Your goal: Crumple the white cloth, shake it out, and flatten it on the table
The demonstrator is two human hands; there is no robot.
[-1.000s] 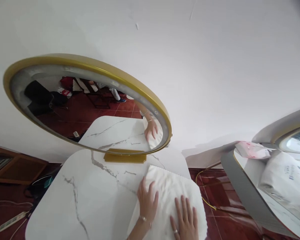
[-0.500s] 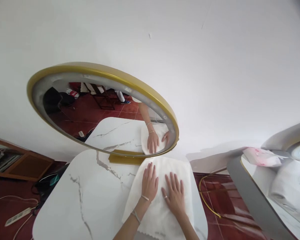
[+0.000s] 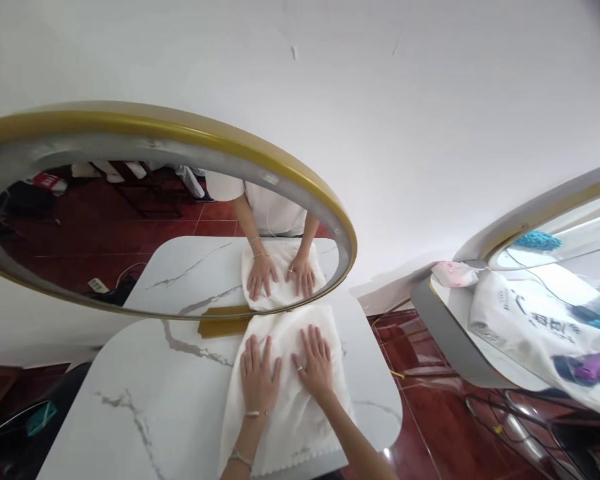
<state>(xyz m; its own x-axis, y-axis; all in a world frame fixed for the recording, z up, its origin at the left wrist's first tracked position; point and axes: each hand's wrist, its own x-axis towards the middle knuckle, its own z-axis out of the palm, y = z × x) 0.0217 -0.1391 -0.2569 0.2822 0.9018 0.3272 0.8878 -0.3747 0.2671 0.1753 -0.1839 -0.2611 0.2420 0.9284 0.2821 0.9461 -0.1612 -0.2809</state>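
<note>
A white cloth [image 3: 293, 407] lies spread on the marble-patterned tabletop [image 3: 190, 407], below the oval mirror. My left hand [image 3: 259, 377] rests flat on the cloth's left part, fingers spread and pointing toward the mirror. On the cloth's right part lies my right hand [image 3: 316, 363], palm down with its fingers apart and a ring on one finger. Both hands are on top of the cloth, with neither closed around it. The cloth's scalloped near edge shows between my forearms.
A gold-framed mirror [image 3: 180, 123] stands over the table's far edge and reflects both arms. At the right, a second table [image 3: 445, 320] holds a pink-and-white packet [image 3: 454, 273], a printed white cloth [image 3: 520, 333] and a purple item [image 3: 593, 367]. Dark items sit at lower left.
The view has shifted right, showing more of the second table. My left hand's fingers have spread wider, and both hands are still flat on the cloth.
</note>
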